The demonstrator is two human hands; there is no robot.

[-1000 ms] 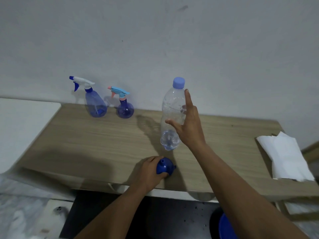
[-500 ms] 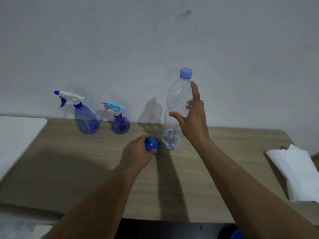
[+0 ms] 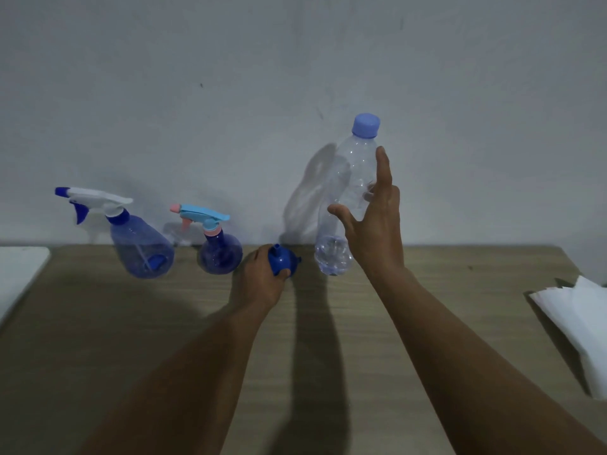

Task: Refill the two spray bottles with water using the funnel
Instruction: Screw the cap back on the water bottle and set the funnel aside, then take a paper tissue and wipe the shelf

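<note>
I see both hands over the far part of the wooden table [image 3: 138,336], close to the grey wall [image 3: 230,93]. The left hand [image 3: 259,280] is curled round the blue funnel [image 3: 283,261] with thumb and fingers closed on its bowl, and the narrow spout points up and a little left. I cannot tell whether the funnel rests on the table or is held just clear of it. The right hand [image 3: 374,231] holds the clear water bottle [image 3: 345,205] in a loose grip. Its thumb lies across the near side, the forefinger runs straight up along the right side, and the other fingers show faintly through the plastic on the far side. The bottle leans with its blue cap [image 3: 365,125] to the right, and the cap is on. Its base is at the table surface just right of the funnel; contact cannot be confirmed. I cannot read the water level. The two spray bottles stand upright at the far edge against the wall, both with trigger heads fitted and nozzles facing left. The large spray bottle [image 3: 142,249], with a white and blue head, is furthest left. The small spray bottle [image 3: 219,256], with a light blue and pink head, is between it and the left hand, just beside the hand. White paper [image 3: 578,326] lies at the right edge of the table, well apart from the bottles. A white surface [image 3: 19,270] adjoins the table on the left.
</note>
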